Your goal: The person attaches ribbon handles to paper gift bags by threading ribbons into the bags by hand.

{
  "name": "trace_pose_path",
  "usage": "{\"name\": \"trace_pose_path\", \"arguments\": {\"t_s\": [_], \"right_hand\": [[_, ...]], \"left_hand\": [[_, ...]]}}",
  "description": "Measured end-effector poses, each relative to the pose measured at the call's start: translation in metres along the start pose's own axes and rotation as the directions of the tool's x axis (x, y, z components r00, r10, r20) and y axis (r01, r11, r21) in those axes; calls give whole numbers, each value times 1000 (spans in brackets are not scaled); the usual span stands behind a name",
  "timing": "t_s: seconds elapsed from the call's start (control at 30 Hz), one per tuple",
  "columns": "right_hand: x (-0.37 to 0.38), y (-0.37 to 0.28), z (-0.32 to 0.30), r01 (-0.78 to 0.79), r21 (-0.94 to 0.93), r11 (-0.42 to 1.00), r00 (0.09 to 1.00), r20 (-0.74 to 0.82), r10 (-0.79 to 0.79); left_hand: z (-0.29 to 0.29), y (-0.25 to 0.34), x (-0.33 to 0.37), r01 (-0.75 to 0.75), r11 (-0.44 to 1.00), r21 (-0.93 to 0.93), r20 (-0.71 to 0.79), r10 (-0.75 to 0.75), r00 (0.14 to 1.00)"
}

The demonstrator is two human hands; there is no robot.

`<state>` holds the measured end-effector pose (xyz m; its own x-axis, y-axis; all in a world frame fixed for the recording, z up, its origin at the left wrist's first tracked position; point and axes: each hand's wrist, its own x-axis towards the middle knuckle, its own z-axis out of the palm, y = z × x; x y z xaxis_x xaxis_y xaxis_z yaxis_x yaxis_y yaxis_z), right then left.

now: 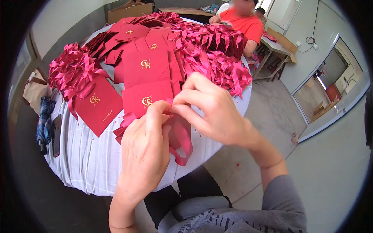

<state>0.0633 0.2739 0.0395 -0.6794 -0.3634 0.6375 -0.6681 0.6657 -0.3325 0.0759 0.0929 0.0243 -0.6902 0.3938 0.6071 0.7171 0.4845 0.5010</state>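
Left hand [142,149] and right hand [217,110] meet near the near edge of the table [83,171], each pinching pink ribbon [181,160] between thumb and forefinger. Their fingertips nearly touch and cover the exact grip; the ribbon's loop hangs below them. Behind the loop is a dark red bag [179,132], partly hidden by the left hand, at the table's near edge.

Just beyond the fingers, overlapping red bags [145,66] with gold letters run up the middle toward the table's far edge. Bags topped with a thick heap of pink ribbons [217,66] fill the right side. Toward the left edge, another ribbon heap [72,72] partly covers a flat bag [97,108], one corner pointing at the near edge. Right at the left edge are a blue checked umbrella [46,116] and a dark flat object [57,136].

Past the far right edge is a person in a red shirt [246,27]; beyond the far edge, an open carton [130,13].
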Motion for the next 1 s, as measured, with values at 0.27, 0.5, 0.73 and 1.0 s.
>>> {"name": "trace_pose_path", "arguments": {"t_s": [0.27,0.5,0.73,1.0], "right_hand": [[82,2,-32,-153,-110,982,509,843,174],[79,11,-24,-328,-84,941,465,853,239],[54,36,-14,-545,445,711,766,609,205],[46,77,7,-394,907,153,899,345,269]], "left_hand": [[9,2,-2,-82,993,90,-70,88,994],[9,4,-2,-111,987,116,-60,118,991],[6,6,-2,-113,992,58,-40,115,993],[6,5,-1,-46,994,94,-17,48,999]]}}
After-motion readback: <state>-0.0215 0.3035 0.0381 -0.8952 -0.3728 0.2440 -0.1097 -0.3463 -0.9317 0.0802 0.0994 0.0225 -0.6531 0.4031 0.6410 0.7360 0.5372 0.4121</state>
